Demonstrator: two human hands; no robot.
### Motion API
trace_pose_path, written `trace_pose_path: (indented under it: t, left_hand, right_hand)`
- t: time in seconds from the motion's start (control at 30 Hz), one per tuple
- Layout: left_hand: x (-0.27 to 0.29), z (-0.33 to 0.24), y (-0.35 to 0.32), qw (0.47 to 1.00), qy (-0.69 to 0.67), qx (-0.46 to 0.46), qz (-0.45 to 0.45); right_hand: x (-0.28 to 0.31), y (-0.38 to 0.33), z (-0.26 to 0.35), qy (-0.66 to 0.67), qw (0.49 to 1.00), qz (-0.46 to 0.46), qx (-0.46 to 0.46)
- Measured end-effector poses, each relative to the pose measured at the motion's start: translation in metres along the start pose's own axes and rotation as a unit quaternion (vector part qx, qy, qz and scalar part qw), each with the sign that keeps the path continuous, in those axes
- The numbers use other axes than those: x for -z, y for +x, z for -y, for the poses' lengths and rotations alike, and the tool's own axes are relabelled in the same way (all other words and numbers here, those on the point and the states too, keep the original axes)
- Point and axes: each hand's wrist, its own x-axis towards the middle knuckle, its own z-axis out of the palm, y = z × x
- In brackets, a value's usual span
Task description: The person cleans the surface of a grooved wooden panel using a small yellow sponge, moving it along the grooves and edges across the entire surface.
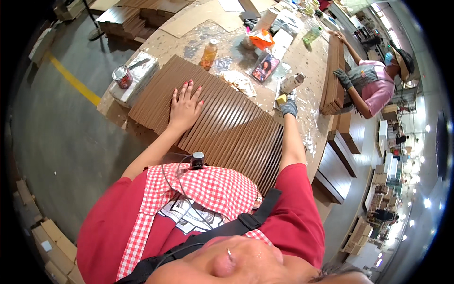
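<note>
Near centre, glossy brown narrow strips [231, 125] under the flat-spread, bare left hand [186, 108] could be skewed by uneven pressure. Farther right, a yellow block [282, 99] is gripped by the grey-gloved right hand [289, 108]; a whitish cylindrical bottle [292, 83] beyond could be toppled by nudging.

Red-labelled can [122, 76]: perched on a pale, paint-smeared block [145, 75] at the left end of the paint-spotted table [191, 49].
Amber bottle [208, 54]: upright, pale-capped.
Crumpled white cloth [238, 83]: loosely bunched on the tabletop, near the phone.
Phone [266, 67]: tilted, screen lit with a picture of a person.
Orange plastic bag [261, 40]: heaped beyond the phone.
Green bottle [312, 34]: see-through, farther along the tabletop.
Co-worker [378, 87]: pink-shirted, hatted, masked, across at the right.
Yellow floor line [73, 78]: running diagonally over grey floor [52, 142].
Cardboard boxes [56, 244]: grouped at lower left.
</note>
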Motion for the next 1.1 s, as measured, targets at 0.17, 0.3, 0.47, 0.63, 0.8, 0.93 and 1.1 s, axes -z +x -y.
trace_pose_path:
  t: [0.17, 0.3, 0.47, 0.63, 0.8, 0.93, 1.1]
  left_hand:
    - [-0.014, 0.002, 0.003, 1.000, -0.011, -0.014, -0.007]
    - [-0.013, 0.014, -0.003, 1.000, 0.009, 0.003, 0.009]
    - [-0.017, 0.010, -0.001, 1.000, 0.019, 0.006, 0.014]
    - [-0.007, -0.012, 0.008, 0.999, 0.021, 0.001, 0.035]
    - [-0.004, -0.010, 0.007, 1.000, 0.007, -0.007, 0.023]
    - [0.023, -0.020, 0.006, 0.994, -0.072, -0.087, -0.005]
    - [0.032, -0.080, -0.014, 0.959, -0.225, -0.148, 0.089]
  right_hand:
    - [0.000, -0.001, -0.014, 0.070, 0.994, -0.084, 0.003]
    - [0.003, -0.038, 0.017, 0.659, 0.752, -0.002, 0.017]
    - [0.030, -0.122, 0.016, 0.922, 0.294, 0.245, 0.052]
    - [0.048, -0.172, 0.007, 0.907, 0.353, 0.212, 0.091]
    - [0.034, -0.227, 0.045, 0.919, 0.305, 0.250, 0.002]
    - [0.004, -0.249, 0.053, 0.891, 0.396, 0.222, -0.018]
    - [0.004, -0.272, 0.049, 0.852, 0.495, 0.171, 0.025]
